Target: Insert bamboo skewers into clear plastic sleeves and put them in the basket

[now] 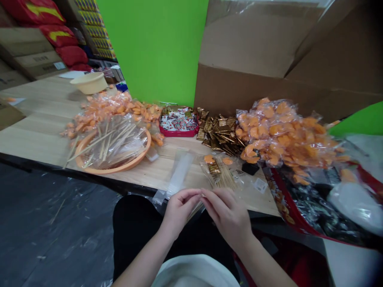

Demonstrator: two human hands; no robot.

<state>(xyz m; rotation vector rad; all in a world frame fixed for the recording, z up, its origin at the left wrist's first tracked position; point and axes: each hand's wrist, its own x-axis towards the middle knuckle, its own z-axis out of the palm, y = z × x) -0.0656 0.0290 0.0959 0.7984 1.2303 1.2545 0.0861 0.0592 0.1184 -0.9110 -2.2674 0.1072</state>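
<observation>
Tabletop (44, 127) in pale wood grain bears two heaps of plastic-wrapped orange pieces, a right heap (278, 131) and a left heap (116, 104). One orange basin (101, 170), holding long sticks (106, 143), stands against the left heap. One mound of shiny gold packets (220, 131) lies between the heaps, beside one red tray (179, 134) full of printed sachets (179, 120). Just beyond the hands, near the front edge, lies one stick bundle (224, 177), thin, straight and straw-coloured, its sticks too close to count. One stack of clear sleeves (181, 169) lies left of it. Two hands meet at the edge: left hand (179, 209) and right hand (230, 215) pinch narrowly, fingertips together; what they hold, I cannot tell. At the bundle's far end sit two single orange pieces (227, 160) and one gold packet (214, 168).
</observation>
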